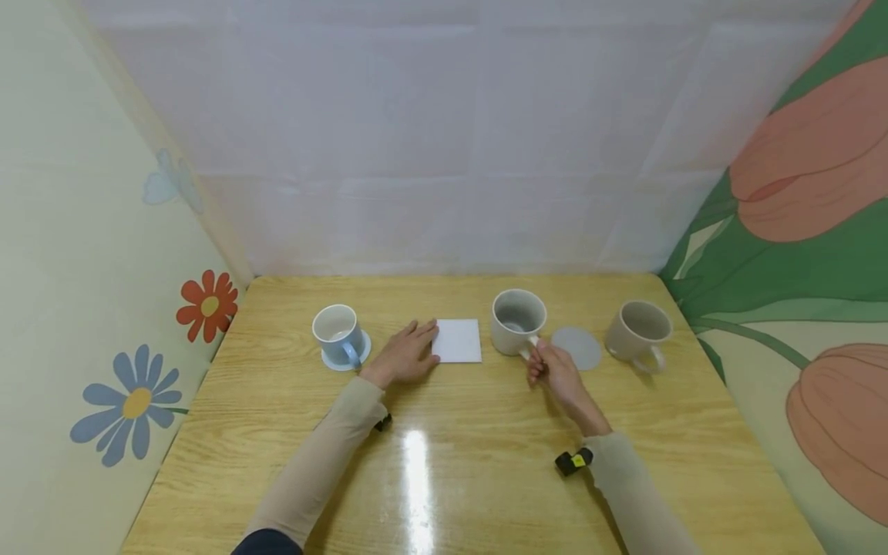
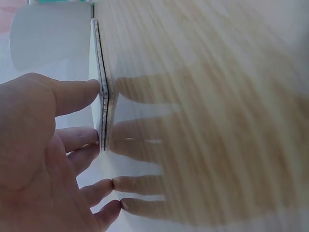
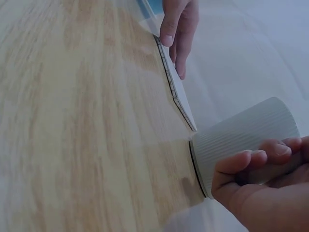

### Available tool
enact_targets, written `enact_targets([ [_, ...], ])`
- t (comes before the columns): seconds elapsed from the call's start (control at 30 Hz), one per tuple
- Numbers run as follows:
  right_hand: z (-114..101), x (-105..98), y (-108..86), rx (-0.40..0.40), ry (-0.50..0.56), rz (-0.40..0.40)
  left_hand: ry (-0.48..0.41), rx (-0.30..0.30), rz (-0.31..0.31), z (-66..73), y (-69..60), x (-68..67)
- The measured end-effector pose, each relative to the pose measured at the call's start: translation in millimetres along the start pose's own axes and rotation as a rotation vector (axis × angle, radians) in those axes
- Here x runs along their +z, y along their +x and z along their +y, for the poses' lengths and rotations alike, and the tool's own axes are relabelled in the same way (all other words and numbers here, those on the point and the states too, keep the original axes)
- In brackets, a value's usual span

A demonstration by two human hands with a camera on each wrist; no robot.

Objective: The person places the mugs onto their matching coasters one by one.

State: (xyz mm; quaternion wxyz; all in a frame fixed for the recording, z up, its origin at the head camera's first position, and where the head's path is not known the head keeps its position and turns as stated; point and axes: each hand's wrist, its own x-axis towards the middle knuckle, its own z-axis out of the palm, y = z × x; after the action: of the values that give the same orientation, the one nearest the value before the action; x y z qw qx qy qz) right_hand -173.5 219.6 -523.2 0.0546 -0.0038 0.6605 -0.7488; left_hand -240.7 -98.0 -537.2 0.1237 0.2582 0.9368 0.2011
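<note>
Gripping the ribbed white mug [image 1: 509, 333] by its handle with the right hand [image 1: 560, 375], from the near right side, thumb and fingers closed on it. Held upright, mouth up, with the body just left of and beyond the gripping fingers. Cannot tell whether resting on the table [image 1: 499, 470] or slightly above it. Placed between a white square coaster [image 1: 458, 341] on the left and a grey round coaster [image 1: 579, 351] on the right, apart from the square one.

With the left hand [image 1: 405, 356], touching the left side of the square coaster, fingers extended and spread, thumb at the near left corner. In the left wrist view, with ring and little fingertips down on the table.

Just left of the left hand, note a blue mug [image 1: 338, 341] upright on a pale blue round coaster [image 1: 365, 354], handle toward the near right. Farther right, past the grey coaster, see a taupe mug [image 1: 627, 339], upright on the table, handle likewise toward the near right.
</note>
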Motion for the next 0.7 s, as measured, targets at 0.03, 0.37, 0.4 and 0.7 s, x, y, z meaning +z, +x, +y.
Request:
enact_targets([
  [0.03, 0.1, 0.3, 0.3, -0.006, -0.005, -0.001, 0.001, 0.000, -0.001, -0.4, 0.0, -0.1],
  [0.37, -0.3, -0.6, 0.7, -0.006, -0.006, 0.010, -0.026, -0.013, -0.005, 0.0, -1.2, -5.8],
  [0.4, -0.8, -0.5, 0.7, -0.005, -0.004, 0.012, -0.026, -0.012, -0.006, -0.7, -0.9, -5.7],
  [0.7, -3.7, -0.2, 0.2, -0.034, 0.008, 0.016, -0.052, 0.017, -0.015, -8.8, 2.8, 0.8],
])
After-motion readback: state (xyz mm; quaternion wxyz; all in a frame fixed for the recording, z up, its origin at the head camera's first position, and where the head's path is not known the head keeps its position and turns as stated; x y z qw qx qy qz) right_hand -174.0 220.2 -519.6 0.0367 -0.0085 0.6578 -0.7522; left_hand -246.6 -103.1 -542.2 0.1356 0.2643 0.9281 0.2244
